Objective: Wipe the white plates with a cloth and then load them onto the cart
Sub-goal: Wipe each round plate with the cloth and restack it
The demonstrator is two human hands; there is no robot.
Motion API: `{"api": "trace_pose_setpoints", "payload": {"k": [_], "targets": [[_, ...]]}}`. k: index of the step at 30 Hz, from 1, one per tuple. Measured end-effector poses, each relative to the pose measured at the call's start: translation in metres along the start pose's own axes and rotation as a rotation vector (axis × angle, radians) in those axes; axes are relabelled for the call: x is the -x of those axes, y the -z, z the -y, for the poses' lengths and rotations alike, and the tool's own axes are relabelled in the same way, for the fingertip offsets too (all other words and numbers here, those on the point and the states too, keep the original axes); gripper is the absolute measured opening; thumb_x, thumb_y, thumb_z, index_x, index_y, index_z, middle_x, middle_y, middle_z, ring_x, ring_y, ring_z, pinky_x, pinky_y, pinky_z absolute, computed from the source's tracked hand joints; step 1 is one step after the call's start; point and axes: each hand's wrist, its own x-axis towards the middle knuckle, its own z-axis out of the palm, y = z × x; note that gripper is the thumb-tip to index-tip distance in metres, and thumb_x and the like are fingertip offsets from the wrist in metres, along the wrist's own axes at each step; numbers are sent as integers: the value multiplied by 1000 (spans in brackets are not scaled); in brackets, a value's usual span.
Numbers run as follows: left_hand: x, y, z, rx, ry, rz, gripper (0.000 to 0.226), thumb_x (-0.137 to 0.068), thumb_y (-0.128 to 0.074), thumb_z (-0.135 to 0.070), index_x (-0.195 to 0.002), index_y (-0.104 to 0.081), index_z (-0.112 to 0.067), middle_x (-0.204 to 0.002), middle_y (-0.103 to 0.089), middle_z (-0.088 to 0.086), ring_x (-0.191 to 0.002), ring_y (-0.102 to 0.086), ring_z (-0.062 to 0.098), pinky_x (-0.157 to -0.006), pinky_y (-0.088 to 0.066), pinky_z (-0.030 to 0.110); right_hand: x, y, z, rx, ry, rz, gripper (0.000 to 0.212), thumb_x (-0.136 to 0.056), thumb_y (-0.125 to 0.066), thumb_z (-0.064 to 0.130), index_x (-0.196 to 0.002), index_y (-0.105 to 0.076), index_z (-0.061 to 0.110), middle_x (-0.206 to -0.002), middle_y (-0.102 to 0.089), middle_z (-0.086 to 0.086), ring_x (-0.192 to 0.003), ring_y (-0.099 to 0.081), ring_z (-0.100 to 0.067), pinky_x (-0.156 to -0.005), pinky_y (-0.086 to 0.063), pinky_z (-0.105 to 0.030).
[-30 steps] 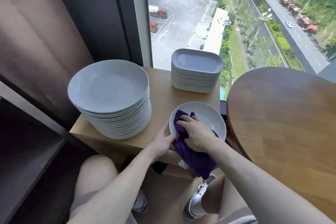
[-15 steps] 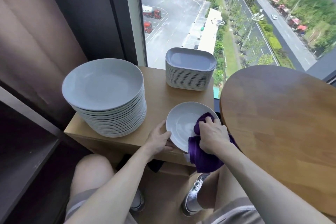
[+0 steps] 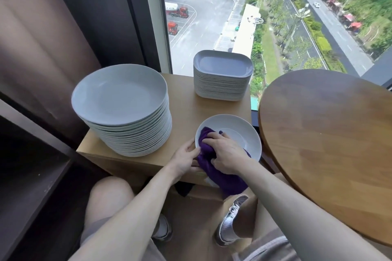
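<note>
A single white round plate point(image 3: 241, 131) lies on the front right of a low wooden cabinet point(image 3: 184, 104). My right hand point(image 3: 224, 154) grips a bunched purple cloth point(image 3: 218, 174) and presses it on the plate's left half; the cloth's tail hangs over the cabinet's front edge. My left hand point(image 3: 185, 158) holds the plate's near left rim, fingers curled on its edge. A tall stack of white round plates point(image 3: 123, 101) stands to the left. A stack of white rounded-rectangular plates point(image 3: 222, 76) stands at the back by the window.
A round wooden table point(image 3: 331, 142) stands close on the right, its edge beside the plate. A brown curtain point(image 3: 38, 48) and dark window frame lie to the left. A dark shelf point(image 3: 25, 165) sits at lower left. My knees and shoes are below the cabinet.
My right hand has swept the cloth from the plate's right side back to its left half. My left hand stays on the rim.
</note>
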Motion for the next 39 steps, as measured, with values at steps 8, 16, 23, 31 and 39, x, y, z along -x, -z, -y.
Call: {"api": "trace_pose_setpoints", "payload": {"k": [8,16,23,31,39], "targets": [[-6,4,4,-47,27,-49,58,-106,-58,-17,-158,-37,-30,-114,-74,22,-91,-77,36,-85,-63,50,-16,19,-30,216,-268,-14,45,-91,-61,24,-134,-49,23,-143,-39,-6,-133,-35,-36,-96,-43,-51],[-3,3,1,-37,20,-73,61,-105,-61,-17,-159,-37,-28,-122,-70,24,-96,-76,41,-90,-61,55,34,19,-42,227,-319,105,33,-91,-58,26,-124,-57,27,-128,-49,0,-123,-40,-29,-90,-42,-44],[-2,1,-2,-24,16,-42,55,-106,-58,-18,-157,-40,-28,-114,-75,17,-89,-77,37,-77,-65,43,51,9,-13,42,-98,132,43,-86,-58,18,-126,-62,33,-135,-51,8,-117,-43,-26,-95,-48,-46],[4,1,1,-79,-66,-61,32,-109,-52,-26,-139,-61,-31,-114,-76,-2,-90,-77,16,-68,-61,32,15,-10,10,-111,-5,-24,56,-84,-59,20,-139,-56,28,-149,-46,8,-124,-40,-28,-103,-44,-49],[1,27,-13,-16,-72,-109,26,-107,-56,-23,-128,-66,-34,-114,-77,-15,-96,-77,20,-65,-63,33,-35,-9,18,-28,42,-21,63,-87,-61,25,-147,-43,26,-155,-36,6,-137,-34,-32,-102,-46,-53]]}}
